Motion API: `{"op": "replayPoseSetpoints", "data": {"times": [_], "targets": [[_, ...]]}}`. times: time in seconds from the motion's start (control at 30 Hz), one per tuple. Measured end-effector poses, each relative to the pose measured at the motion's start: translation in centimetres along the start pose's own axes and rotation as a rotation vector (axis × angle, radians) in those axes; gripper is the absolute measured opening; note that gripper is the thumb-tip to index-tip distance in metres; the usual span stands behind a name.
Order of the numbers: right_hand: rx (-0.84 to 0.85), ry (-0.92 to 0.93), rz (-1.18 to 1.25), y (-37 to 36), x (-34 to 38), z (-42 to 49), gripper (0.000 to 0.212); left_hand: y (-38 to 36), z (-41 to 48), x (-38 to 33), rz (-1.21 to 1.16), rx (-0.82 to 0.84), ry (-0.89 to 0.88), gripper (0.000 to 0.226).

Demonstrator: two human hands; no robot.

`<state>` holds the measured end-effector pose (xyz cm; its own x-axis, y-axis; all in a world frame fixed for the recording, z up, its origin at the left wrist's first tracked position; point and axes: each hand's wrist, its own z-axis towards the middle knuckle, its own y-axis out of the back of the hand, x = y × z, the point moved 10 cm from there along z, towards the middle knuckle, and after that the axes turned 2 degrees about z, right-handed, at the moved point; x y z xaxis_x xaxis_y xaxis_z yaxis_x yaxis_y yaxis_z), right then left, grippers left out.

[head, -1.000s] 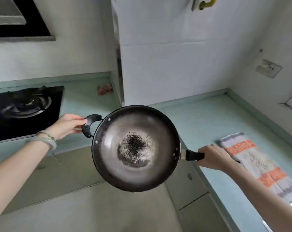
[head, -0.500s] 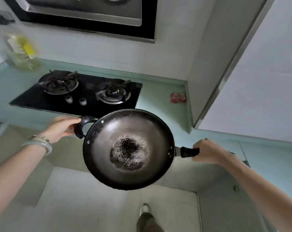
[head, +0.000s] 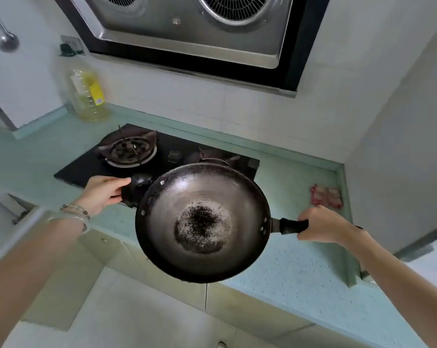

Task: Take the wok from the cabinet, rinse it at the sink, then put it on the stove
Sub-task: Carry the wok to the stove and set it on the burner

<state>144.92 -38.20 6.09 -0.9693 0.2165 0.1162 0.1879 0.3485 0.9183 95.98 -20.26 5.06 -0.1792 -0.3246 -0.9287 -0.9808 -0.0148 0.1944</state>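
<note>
Above the counter's front edge, just before the black glass stove (head: 167, 156), we hold the wok (head: 237, 197) in the air by both handles. Our left hand (head: 100, 194) pinches the black loop handle (head: 135, 190), and our right hand (head: 321, 224) is wrapped round the straight black handle (head: 291, 226). The round bowl is dull grey metal with a dark rim and a speckled black patch at its centre. Farther back, a clear plastic bottle (head: 87, 96) with yellow liquid in its lower part stands on the speckled green counter (head: 287, 272). A steel range hood (head: 187, 28) hangs above.
</note>
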Motion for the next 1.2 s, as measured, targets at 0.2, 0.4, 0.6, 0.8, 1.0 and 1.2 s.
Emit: {"op": "replayPoseSetpoints", "data": {"times": [0.2, 0.4, 0.6, 0.8, 1.0, 1.2], "targets": [[-0.053, 0.052, 0.091, 4.2, 1.2, 5.1, 0.018, -1.2, 6.7, -3.3, -0.043, 0.003, -0.026, 0.033], [-0.128, -0.035, 0.044, 6.4, 1.4, 9.6, 0.02, -4.1, 15.1, -6.3, -0.051, 0.1, -0.028, 0.011], [-0.259, -0.186, 0.095, 7.7, -0.3, 14.1, 0.016, -8.0, 22.7, -9.5, -0.017, 0.215, -0.035, 0.021], [-0.396, -0.289, 0.094, 7.2, -2.1, 16.6, 0.021, -11.9, 26.7, -9.8, 0.013, 0.22, -0.053, 0.032], [-0.413, -0.304, 0.144, 6.2, -3.3, 19.1, 0.029, -13.9, 29.4, -9.6, -0.009, 0.177, -0.017, 0.033], [-0.383, -0.265, 0.152, 5.3, -3.2, 20.8, 0.027, -14.1, 31.3, -8.7, -0.017, 0.131, 0.006, 0.037]]}}
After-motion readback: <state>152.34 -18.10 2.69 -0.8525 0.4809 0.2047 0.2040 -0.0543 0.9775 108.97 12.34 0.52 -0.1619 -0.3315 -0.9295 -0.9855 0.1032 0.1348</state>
